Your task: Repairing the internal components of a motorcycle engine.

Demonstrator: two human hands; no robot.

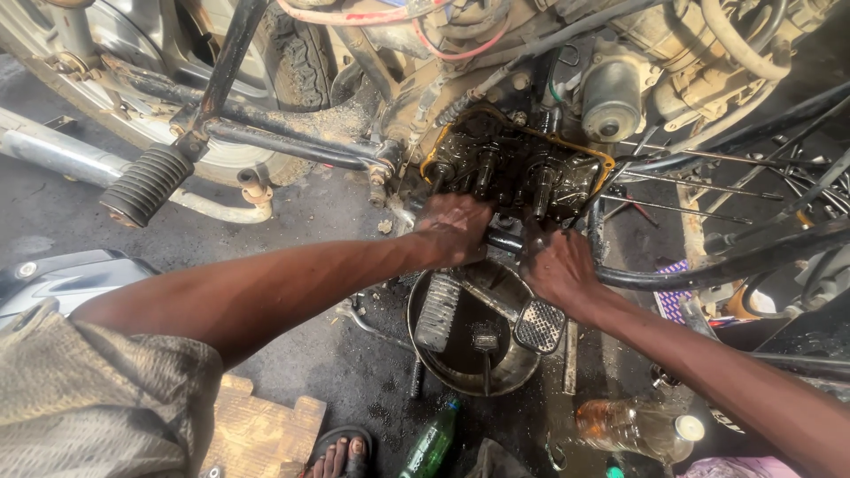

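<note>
An opened motorcycle engine case (pixel 518 168), black and oily with an orange-yellow gasket rim, shows gears and shafts. My left hand (pixel 453 227) presses against the lower left of the case, fingers curled on an oily part there. My right hand (pixel 556 265) is closed around a dark part just under the case, beside a black frame tube (pixel 673 276). What each hand grips is hidden by the fingers. Directly below both hands sits a round metal pan (pixel 500 283) holding dark oil, a ribbed footpeg and a brush.
A ribbed footrest (pixel 146 184) juts out at left by the rear wheel (pixel 133 53). Wheel spokes (pixel 708 177) cross at right. On the ground lie a green bottle (pixel 431 445), a clear bottle (pixel 633 427), a wooden board (pixel 261 434) and a sandalled foot (pixel 341 456).
</note>
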